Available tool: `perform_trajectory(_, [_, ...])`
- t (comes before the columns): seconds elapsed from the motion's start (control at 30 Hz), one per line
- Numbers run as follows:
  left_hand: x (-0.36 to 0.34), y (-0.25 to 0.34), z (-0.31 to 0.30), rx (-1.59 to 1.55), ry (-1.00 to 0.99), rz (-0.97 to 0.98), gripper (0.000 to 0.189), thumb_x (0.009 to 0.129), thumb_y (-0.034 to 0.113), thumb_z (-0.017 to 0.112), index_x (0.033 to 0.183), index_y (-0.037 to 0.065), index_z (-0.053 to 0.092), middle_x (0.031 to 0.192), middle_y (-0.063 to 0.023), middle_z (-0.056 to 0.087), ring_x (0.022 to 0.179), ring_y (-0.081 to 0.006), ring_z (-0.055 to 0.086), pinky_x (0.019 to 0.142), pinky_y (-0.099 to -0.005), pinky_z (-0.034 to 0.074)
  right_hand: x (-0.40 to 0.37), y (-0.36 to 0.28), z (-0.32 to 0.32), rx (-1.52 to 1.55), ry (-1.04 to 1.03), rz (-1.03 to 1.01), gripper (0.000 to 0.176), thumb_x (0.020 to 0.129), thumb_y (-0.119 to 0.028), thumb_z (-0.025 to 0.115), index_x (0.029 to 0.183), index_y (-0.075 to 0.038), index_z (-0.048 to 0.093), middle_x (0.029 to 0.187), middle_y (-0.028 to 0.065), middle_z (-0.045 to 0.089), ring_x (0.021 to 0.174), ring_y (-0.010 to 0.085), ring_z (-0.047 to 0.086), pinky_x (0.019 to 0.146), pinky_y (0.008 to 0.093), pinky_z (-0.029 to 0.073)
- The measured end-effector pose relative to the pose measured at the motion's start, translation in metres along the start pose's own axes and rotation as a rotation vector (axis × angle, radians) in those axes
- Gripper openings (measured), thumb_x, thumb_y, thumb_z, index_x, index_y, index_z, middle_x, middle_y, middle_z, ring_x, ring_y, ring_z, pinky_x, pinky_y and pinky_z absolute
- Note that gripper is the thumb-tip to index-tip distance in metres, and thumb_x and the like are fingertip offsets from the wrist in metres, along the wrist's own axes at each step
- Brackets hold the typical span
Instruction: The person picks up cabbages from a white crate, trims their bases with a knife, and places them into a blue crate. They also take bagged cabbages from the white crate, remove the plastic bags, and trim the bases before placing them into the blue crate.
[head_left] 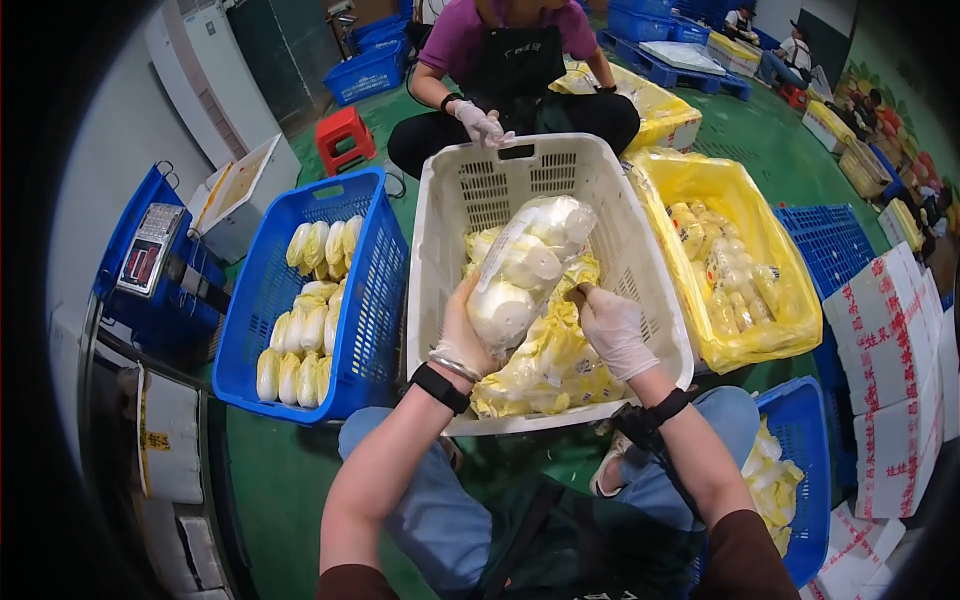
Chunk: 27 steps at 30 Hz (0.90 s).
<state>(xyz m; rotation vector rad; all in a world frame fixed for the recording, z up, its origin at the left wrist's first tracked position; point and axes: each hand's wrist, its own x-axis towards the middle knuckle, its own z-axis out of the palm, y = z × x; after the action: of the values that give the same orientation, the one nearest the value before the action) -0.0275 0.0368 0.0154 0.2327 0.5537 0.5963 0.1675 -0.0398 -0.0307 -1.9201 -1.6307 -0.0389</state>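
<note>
My gloved left hand (468,325) is wrapped round the side of a clear plastic bag of baby cabbages (535,258), their white root ends showing. The bag is tilted over a white crate (445,215). My gloved right hand (613,332) is closed in a pinch beside the bag's right side, close to yellow leaf tips. A small dark strip shows at its fingertips; I cannot make out what it is. Below both hands, yellow cabbage leaves (548,368) and clear plastic lie in the crate.
A blue crate (375,290) at left holds rows of baby cabbages (300,335). At right stands a yellow-lined box (775,335) with bagged cabbages. Another blue crate (815,480) holds leaves. Opposite sits a person whose gloved hand (482,122) touches the white crate's far rim. A red stool (345,138) stands behind.
</note>
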Motion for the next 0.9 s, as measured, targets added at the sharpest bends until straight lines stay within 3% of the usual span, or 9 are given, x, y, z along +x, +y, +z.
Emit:
perform_trajectory(0.2, [-0.009,0.007,0.003,0.043,-0.04,-0.013,0.054,0.088,0.059,0.048,0.12,0.016,0.056,0.106,-0.0071,0.065,0.085,-0.0229,0.066,0.063,-0.0371,0.057,0.005,-0.024,-0.026,0.711,0.308,0.153,0.017,0.089,-0.01,0.053,0.098,-0.006,0.067,0.074,0.0107,0.067,0.062,0.0209,0.065,0.059,0.0326,0.051])
perform_trajectory(0.3, [-0.011,0.006,0.002,0.08,-0.074,-0.033,0.05,0.088,0.058,0.047,0.117,0.018,0.059,0.105,-0.0041,0.066,0.087,-0.0228,0.065,0.067,-0.0372,0.055,0.002,-0.018,-0.032,0.455,0.353,-0.185,0.016,0.087,-0.007,0.055,0.097,-0.006,0.067,0.081,0.0126,0.067,0.067,0.0256,0.065,0.06,0.0347,0.051])
perform_trajectory(0.37, [-0.003,-0.003,-0.007,0.302,-0.058,0.097,0.05,0.088,0.057,0.047,0.118,0.019,0.058,0.107,-0.0029,0.065,0.091,-0.0224,0.063,0.068,-0.0373,0.054,0.001,-0.005,-0.021,0.118,0.148,-0.188,0.015,0.085,-0.008,0.057,0.097,-0.007,0.067,0.082,0.0127,0.067,0.071,0.0279,0.065,0.063,0.0356,0.051])
perform_trajectory(0.4, [-0.01,-0.001,0.003,0.139,-0.074,-0.022,0.051,0.088,0.057,0.047,0.119,0.018,0.057,0.104,-0.0036,0.065,0.088,-0.0225,0.064,0.065,-0.0362,0.055,0.0,-0.005,-0.022,0.08,0.173,-0.172,0.015,0.085,-0.008,0.057,0.097,-0.007,0.067,0.082,0.0127,0.067,0.071,0.0279,0.065,0.063,0.0356,0.051])
perform_trajectory(0.5, [-0.007,-0.001,0.006,0.176,-0.09,-0.023,0.054,0.088,0.058,0.046,0.119,0.015,0.056,0.102,-0.0058,0.066,0.085,-0.0223,0.065,0.063,-0.0354,0.057,-0.001,-0.009,-0.029,0.419,0.297,-0.121,0.015,0.086,-0.012,0.059,0.097,-0.006,0.068,0.078,0.0116,0.066,0.075,0.0281,0.066,0.066,0.035,0.052])
perform_trajectory(0.6, [-0.009,-0.001,0.005,0.146,-0.059,0.017,0.057,0.088,0.059,0.047,0.118,0.011,0.056,0.1,-0.0085,0.066,0.084,-0.0222,0.066,0.062,-0.0361,0.058,0.001,-0.011,-0.036,0.705,0.347,0.001,0.027,0.086,-0.02,0.065,0.109,-0.005,0.064,0.097,0.0127,0.067,0.09,0.0251,0.066,0.077,0.033,0.051])
perform_trajectory(0.67, [-0.005,0.002,-0.005,0.049,-0.192,-0.044,0.058,0.092,0.045,0.047,0.135,0.007,0.044,0.127,-0.0142,0.055,0.113,-0.0296,0.057,0.093,-0.0406,0.05,0.011,-0.013,-0.036,0.966,0.424,-0.005,0.056,0.081,-0.03,0.073,0.126,-0.005,0.053,0.127,0.014,0.056,0.112,0.0244,0.058,0.093,0.0327,0.046])
perform_trajectory(0.77, [0.004,-0.004,-0.012,0.045,-0.258,-0.149,0.057,0.093,0.042,0.05,0.136,0.006,0.042,0.128,-0.0147,0.054,0.113,-0.0301,0.056,0.095,-0.0413,0.049,0.013,-0.016,-0.053,0.809,0.324,-0.147,0.08,0.072,-0.036,0.08,0.136,-0.006,0.043,0.143,0.0135,0.041,0.126,0.0244,0.046,0.104,0.0337,0.037])
perform_trajectory(0.9, [0.008,-0.015,-0.017,0.077,-0.261,-0.228,0.055,0.094,0.039,0.05,0.137,0.005,0.041,0.129,-0.0151,0.054,0.113,-0.0298,0.057,0.095,-0.043,0.049,0.017,0.002,-0.054,1.016,0.115,-0.085,0.08,0.068,-0.033,0.083,0.134,-0.006,0.046,0.134,0.013,0.049,0.122,0.022,0.05,0.102,0.0327,0.04])
